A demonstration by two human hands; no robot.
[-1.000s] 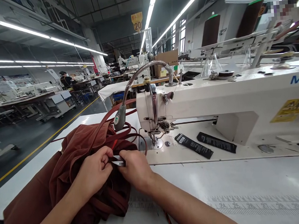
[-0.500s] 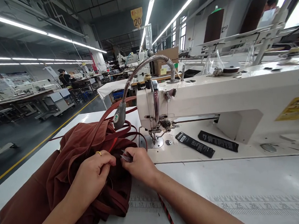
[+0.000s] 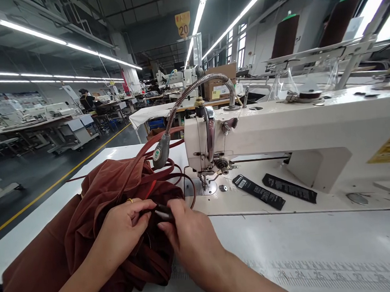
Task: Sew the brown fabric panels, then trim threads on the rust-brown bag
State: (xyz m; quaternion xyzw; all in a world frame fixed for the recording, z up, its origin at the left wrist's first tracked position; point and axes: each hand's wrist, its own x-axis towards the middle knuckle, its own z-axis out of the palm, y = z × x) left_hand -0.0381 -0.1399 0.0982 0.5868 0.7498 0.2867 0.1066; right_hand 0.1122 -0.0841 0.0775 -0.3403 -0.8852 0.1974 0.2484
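A bundle of rust-red fabric with long straps lies on the white table, left of the sewing machine. Over its dark folds my left hand pinches with thumb and forefinger, most likely on a bit of the fabric; a ring shows on one finger. Facing it, my right hand is closed around small metal snips, whose tips point at the left fingertips. The machine's needle area is just beyond the right hand. Two black printed labels rest on the machine bed.
A flexible lamp arches over the fabric from the machine head. Ruler markings run along the table's front. Thread cones stand at the upper right. A person sits at a distant machine on the left.
My right hand has turned and risen with the snips, which now reach closer to the left fingertips. The left hand keeps its pinch. The whole view has shifted slightly.
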